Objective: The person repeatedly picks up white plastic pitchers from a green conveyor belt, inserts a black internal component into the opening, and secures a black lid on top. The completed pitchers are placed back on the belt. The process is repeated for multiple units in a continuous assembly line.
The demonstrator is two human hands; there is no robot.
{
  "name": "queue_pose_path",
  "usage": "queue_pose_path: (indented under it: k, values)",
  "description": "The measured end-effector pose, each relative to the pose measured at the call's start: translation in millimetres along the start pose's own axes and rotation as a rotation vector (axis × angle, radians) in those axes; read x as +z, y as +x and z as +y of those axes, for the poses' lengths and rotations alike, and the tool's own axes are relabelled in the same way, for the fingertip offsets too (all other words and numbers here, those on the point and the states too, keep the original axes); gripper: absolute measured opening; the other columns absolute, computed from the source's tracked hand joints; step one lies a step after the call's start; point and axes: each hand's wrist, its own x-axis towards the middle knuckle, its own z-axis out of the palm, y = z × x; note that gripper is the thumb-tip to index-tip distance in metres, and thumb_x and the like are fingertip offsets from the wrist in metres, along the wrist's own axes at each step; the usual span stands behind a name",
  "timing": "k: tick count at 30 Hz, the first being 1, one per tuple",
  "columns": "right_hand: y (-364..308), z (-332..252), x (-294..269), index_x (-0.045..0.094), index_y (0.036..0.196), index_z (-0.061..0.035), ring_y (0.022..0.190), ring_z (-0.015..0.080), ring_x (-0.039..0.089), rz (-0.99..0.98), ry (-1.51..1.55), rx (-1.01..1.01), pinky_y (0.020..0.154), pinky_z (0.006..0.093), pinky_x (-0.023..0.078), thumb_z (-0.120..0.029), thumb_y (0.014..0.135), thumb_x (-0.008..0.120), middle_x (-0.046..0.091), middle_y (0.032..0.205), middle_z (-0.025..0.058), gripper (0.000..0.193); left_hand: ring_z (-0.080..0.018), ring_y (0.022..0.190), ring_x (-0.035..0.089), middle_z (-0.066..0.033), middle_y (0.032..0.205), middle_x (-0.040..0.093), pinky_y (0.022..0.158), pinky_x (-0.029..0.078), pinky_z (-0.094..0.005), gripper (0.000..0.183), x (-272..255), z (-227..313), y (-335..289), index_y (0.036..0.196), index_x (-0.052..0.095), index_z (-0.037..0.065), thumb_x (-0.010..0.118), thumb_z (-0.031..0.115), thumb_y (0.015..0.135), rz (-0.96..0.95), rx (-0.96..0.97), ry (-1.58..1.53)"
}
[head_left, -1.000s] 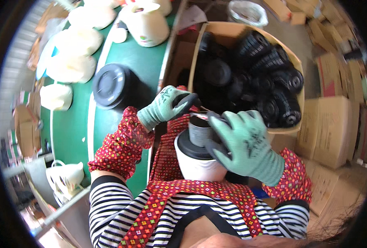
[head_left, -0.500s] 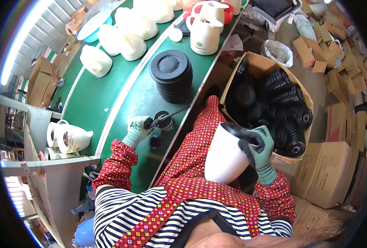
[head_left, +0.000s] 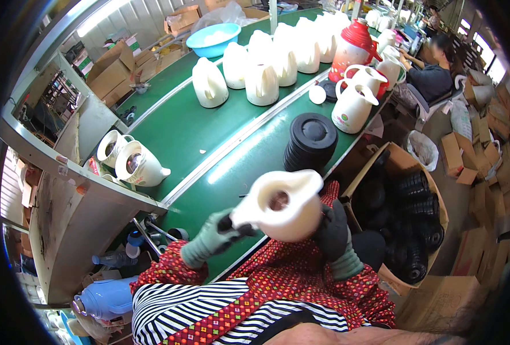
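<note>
A white thermos jug (head_left: 301, 215) is held up over my lap, its round mouth facing up and its spout at the far right. My left hand (head_left: 216, 234), in a green and black glove, is closed at the jug's handle side. My right hand (head_left: 333, 233), gloved alike, grips the body below the spout; its fingertips are partly hidden. Beyond the jug, a stack of black round lids (head_left: 312, 141) stands on the green belt (head_left: 209, 164). A short dark bar pokes out behind the jug's left side; what it belongs to is hidden.
White jug shells (head_left: 210, 83) line the belt, with a red jug (head_left: 355, 49) and finished-looking white jugs (head_left: 352, 109) at its right. Two tipped jugs (head_left: 143, 165) lie left. A carton (head_left: 433, 184) of black parts stands at my right. A person (head_left: 430, 75) sits farther back.
The white jug has swung from my right side to the middle, turned mouth up. My left hand has left the black ring on the belt and taken hold of the jug. The view has shifted.
</note>
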Motion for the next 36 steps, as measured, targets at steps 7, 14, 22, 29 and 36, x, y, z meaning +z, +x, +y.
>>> queue_pose_path:
  k: [7, 14, 22, 29, 36]
  values:
    - [14, 19, -1, 0.062, 0.136, -0.0023, 0.093, 0.0167, 0.066, 0.183, -0.251, 0.028, 0.085, 0.0323, 0.053, -0.029, 0.11, 0.052, 0.07, 0.114, 0.0074, 0.038, -0.0154, 0.087, 0.068, -0.0067, 0.102, 0.071, 0.076, 0.062, -0.0336, 0.041, -116, 23, 139, 0.126, 0.065, -0.003, 0.078, 0.022, 0.096, 0.511, 0.146, 0.05]
    - [4, 18, -18, 0.061, 0.137, -0.0022, 0.098, 0.0184, 0.068, 0.277, -0.387, 0.061, 0.088, 0.0331, 0.055, -0.03, 0.111, 0.044, 0.07, 0.116, 0.0088, 0.042, -0.015, 0.075, 0.067, -0.0056, 0.094, 0.073, 0.06, 0.059, -0.0299, 0.05, -221, -19, 320, 0.119, 0.07, -0.002, 0.088, 0.03, 0.086, 0.817, 0.212, 0.047]
    - [-7, 18, -27, 0.06, 0.137, -0.0014, 0.101, 0.0212, 0.069, 0.196, -0.413, -0.006, 0.089, 0.0384, 0.058, -0.032, 0.111, 0.046, 0.07, 0.116, 0.0115, 0.043, -0.0459, 0.133, 0.054, -0.0294, 0.159, 0.038, 0.112, 0.046, -0.0469, 0.107, -212, -19, 267, 0.156, 0.035, 0.003, 0.087, 0.05, 0.076, 0.994, 0.168, 0.92]
    - [-7, 24, -21, 0.058, 0.138, 0.0003, 0.094, 0.0186, 0.065, 0.099, -0.429, 0.021, 0.084, 0.0345, 0.054, -0.029, 0.111, 0.045, 0.066, 0.114, 0.0108, 0.041, -0.0504, 0.143, 0.044, -0.0369, 0.164, 0.016, 0.117, 0.042, -0.0481, 0.115, -273, 4, 57, 0.165, 0.014, 0.005, 0.084, 0.039, 0.081, 1.551, -0.006, 1.311]
    - [-10, 26, 2, 0.058, 0.138, 0.0011, 0.105, 0.0217, 0.069, -0.043, -0.612, 0.005, 0.096, 0.0367, 0.057, -0.026, 0.111, 0.047, 0.069, 0.119, 0.0137, 0.039, -0.0405, 0.113, 0.067, -0.021, 0.132, 0.061, 0.096, 0.055, -0.0484, 0.067, -290, 7, 37, 0.14, 0.055, 0.006, 0.08, 0.034, 0.084, 1.494, -0.192, 1.288]
